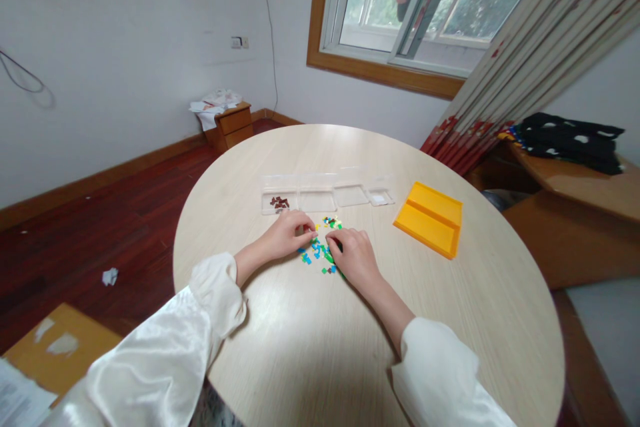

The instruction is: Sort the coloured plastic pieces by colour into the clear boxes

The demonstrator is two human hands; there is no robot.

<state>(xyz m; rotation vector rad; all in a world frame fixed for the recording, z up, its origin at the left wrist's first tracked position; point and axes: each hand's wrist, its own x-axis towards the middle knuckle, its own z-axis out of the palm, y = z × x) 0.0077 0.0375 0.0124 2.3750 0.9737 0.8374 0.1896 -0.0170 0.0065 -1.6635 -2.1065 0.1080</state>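
Observation:
Small toy bricks [317, 251] in blue, green, yellow and a few brown lie loosely scattered on the round wooden table [280, 347]. At their left edge is my left hand [289, 235], its thumb and fingers curled toward each other. Across from it, my right hand [354, 255] rests over the right side of the pile with thumb and fingertips drawn together. Whatever either hand pinches is too small to make out. Just beyond the hands stands a row of clear plastic boxes [317, 200]; the leftmost holds several brown bricks [280, 203].
A yellow two-part tray [431, 230] sits on the table to the right. Behind the table are a small wooden cabinet [235, 121] with papers and a window. On the right, a wooden desk [575, 180] carries dark cloth. A cardboard box [65, 333] is at lower left.

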